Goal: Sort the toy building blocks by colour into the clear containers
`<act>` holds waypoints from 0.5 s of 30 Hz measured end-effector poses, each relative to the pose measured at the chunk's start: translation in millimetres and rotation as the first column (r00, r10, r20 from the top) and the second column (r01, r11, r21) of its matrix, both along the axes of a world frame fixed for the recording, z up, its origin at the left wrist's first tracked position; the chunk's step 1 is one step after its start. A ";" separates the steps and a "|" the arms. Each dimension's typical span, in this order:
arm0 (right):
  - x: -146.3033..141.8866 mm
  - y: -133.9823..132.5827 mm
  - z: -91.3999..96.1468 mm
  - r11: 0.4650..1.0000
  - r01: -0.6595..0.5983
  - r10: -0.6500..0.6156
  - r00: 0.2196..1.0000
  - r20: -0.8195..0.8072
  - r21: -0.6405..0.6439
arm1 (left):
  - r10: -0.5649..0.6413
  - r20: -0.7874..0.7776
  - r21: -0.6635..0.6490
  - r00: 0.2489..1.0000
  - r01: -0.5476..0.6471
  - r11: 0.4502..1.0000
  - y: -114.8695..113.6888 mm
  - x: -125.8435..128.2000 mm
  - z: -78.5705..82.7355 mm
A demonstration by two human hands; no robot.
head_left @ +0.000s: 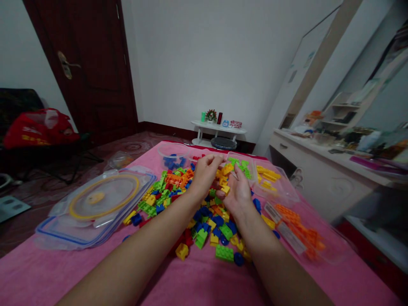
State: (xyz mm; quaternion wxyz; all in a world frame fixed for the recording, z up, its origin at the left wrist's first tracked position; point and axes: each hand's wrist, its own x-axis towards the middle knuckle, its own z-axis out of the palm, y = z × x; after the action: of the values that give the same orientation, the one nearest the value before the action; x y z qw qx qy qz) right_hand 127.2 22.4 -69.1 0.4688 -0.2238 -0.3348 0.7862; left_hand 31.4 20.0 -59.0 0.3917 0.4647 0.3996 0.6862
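Forearms (pixel 153 242), right grip (pixel 238 189) cupping yellow blocks (pixel 225 189), left grip (pixel 205 174) unclear, orange bricks (pixel 299 229) in bin (pixel 334 244)

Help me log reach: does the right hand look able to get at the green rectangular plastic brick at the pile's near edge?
Probably yes: the green rectangular plastic brick lies uncovered, but the right hand holds yellow plastic bricks and would have to draw back.

Small yellow toy bricks (pixel 225 189) lie bunched, variously tilted, in the right grip (pixel 238 191)
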 end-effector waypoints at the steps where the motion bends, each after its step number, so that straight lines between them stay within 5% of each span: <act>1: -1.0 -0.2 -0.4 0.999 0.024 -0.024 1.000 0.008 -0.021 | 0.006 -0.044 -0.005 0.999 -0.006 1.000 -1.0 1.2 -1.0; 9: -2.9 -0.6 -2.5 0.985 0.101 -0.095 0.994 0.050 -0.141 | 0.019 -0.218 0.056 0.976 -0.007 0.998 -9.0 3.7 1.5; 13: -3.6 1.7 -7.1 0.961 0.206 -0.185 0.975 0.125 -0.185 | 0.007 -0.501 0.100 0.865 0.050 0.994 -14.9 6.0 5.0; 15: -5.0 4.3 -12.6 0.968 0.227 -0.204 0.960 0.194 -0.104 | -0.012 -0.582 0.109 0.813 0.093 0.990 -17.4 6.9 6.6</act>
State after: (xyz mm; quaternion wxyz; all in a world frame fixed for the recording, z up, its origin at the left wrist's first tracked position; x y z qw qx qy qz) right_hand 122.2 26.7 -81.7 0.5041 -0.3587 -0.3000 0.7261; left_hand 38.3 2.6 -52.4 0.2388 0.6872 0.4406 0.5259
